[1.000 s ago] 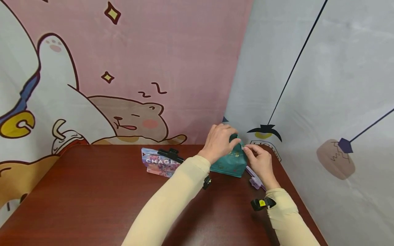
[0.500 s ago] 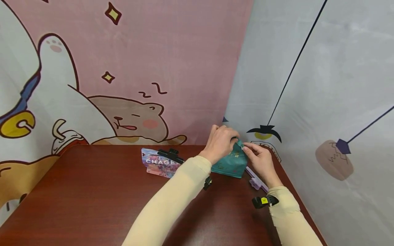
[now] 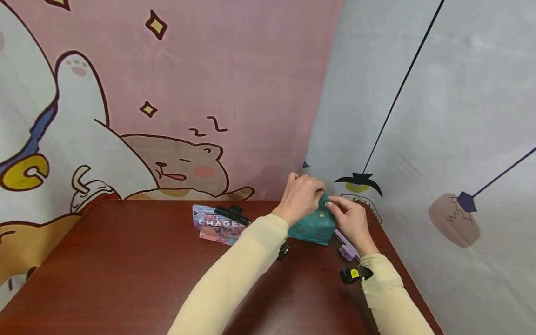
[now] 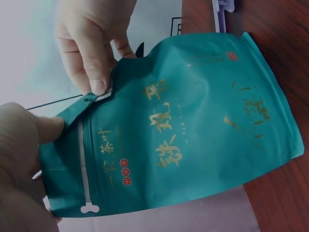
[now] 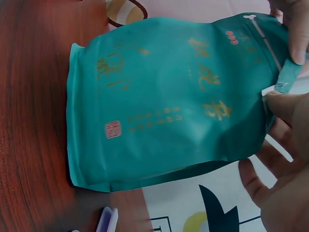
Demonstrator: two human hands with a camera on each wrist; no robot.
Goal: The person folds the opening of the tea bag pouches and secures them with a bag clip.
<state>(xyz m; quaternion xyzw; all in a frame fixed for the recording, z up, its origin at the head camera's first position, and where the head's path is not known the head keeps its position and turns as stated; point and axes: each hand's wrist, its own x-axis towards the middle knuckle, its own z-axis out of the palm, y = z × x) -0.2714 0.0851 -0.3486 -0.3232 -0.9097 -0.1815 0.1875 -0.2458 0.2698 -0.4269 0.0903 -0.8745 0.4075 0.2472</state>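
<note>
A teal tea bag [image 3: 311, 226] with gold lettering stands upright near the table's back right corner. My left hand [image 3: 302, 195] pinches its top edge, with the thumb on the lettered face in the left wrist view. At the other end of that edge, my right hand [image 3: 351, 220] pinches the corner. The top strip [image 5: 288, 76] is bent over between the two hands, and a small whitish piece shows under the right fingertips. Below it a white line with a bone-shaped end [image 4: 90, 208] runs across the bag. The left fingers behind the bag are mostly hidden.
A purple bag clip [image 3: 346, 247] lies on the table just right of the tea bag. To the left stands a colourful pouch [image 3: 217, 226] with a black clip [image 3: 232, 214] on its top, partly behind my left forearm. Printed cloth hangs behind the table [image 3: 125, 270].
My left fingers and thumb have come together on the tea bag's top edge; a second ago the thumb stood apart. The right hand stays at the corner, shifting slightly.
</note>
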